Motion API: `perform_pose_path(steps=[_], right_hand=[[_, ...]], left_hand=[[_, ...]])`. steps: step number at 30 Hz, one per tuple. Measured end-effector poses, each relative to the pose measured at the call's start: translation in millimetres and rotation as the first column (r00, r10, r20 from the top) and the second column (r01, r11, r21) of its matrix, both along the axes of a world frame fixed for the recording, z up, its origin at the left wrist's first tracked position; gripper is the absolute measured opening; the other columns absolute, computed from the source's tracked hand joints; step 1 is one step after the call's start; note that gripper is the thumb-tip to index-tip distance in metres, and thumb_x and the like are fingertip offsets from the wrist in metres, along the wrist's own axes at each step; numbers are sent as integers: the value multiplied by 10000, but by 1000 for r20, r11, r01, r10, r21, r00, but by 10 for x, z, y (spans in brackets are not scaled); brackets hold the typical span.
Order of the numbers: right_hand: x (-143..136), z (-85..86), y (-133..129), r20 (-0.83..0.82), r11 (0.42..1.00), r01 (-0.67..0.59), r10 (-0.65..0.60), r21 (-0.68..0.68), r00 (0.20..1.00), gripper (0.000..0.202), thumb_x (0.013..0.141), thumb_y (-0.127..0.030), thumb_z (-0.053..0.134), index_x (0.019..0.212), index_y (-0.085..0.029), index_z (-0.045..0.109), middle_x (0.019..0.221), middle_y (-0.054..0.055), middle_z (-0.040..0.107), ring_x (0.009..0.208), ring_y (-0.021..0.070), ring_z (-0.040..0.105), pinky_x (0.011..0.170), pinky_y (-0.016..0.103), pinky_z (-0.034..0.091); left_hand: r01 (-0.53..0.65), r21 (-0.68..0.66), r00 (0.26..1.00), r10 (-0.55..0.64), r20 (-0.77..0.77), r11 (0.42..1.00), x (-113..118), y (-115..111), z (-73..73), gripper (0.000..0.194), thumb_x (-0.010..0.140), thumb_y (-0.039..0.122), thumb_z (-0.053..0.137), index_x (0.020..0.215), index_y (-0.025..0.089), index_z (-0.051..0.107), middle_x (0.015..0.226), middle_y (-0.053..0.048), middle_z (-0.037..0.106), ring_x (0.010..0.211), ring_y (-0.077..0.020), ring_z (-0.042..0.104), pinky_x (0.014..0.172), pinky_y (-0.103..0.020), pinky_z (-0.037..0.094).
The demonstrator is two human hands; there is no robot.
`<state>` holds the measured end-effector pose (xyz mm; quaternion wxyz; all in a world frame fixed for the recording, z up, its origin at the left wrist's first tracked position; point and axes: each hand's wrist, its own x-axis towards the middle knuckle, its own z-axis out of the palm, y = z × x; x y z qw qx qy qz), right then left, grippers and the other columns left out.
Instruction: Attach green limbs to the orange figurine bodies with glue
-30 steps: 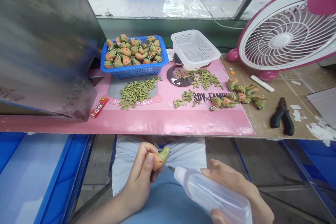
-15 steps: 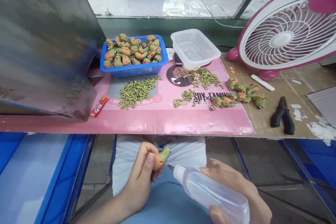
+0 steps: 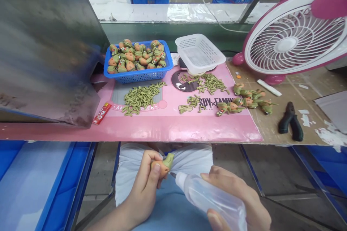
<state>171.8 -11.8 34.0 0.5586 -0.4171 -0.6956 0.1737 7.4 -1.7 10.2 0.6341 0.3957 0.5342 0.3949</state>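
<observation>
Pink matting (image 3: 162,128) covers the worktop, with a blue basket (image 3: 141,77) of orange-and-green figures (image 3: 129,56) beside a white basket (image 3: 201,55). Low in view, the left hand (image 3: 143,186) pinches one figure (image 3: 162,168); the right hand (image 3: 241,191) is wrapped around a clear bottle (image 3: 214,199), which has edged nearer that figure. Whether its nozzle (image 3: 172,174) touches is hard to tell. Loose green pieces (image 3: 141,97) lie between a metal panel (image 3: 48,43) and the pliers (image 3: 290,121).
</observation>
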Motion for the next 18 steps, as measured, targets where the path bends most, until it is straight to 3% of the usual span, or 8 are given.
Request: perform_pose_path(steps=[4,7,13,18], right_hand=[[-7,-9,41,4,999,45,-44,-27,999,209,815,-266,500,974,-137,542,623,45,587,473,163,570,398,258,454],[0,-51,82,-78,986,-18,5,-169,997,218,807,-349,512,924,-168,543,648,23,603,469,137,569,403,218,458],[-75,-371,268,-337,811,-162,-46,-562,940,263,740,-445,564,809,-194,525,664,-5,576,560,129,532,504,212,430],[-317,-640,712,-354,752,-275,59,-600,933,262,696,-262,544,891,-212,377,719,-16,540,639,129,529,595,233,428]], left_hand=[[-37,30,998,38,-50,999,12,5,0,359,786,576,445,803,220,481,513,77,410,481,-103,342,487,-232,297],[-120,26,992,121,-39,992,5,55,-17,369,769,583,467,777,214,484,494,81,408,458,-94,342,484,-226,298],[-430,-81,899,435,53,899,-165,308,-21,449,634,627,588,720,200,482,460,59,539,364,-60,348,384,-165,214],[-571,-69,806,575,137,818,-362,418,-26,429,595,574,659,666,182,500,447,53,541,345,-44,367,351,-128,235]])
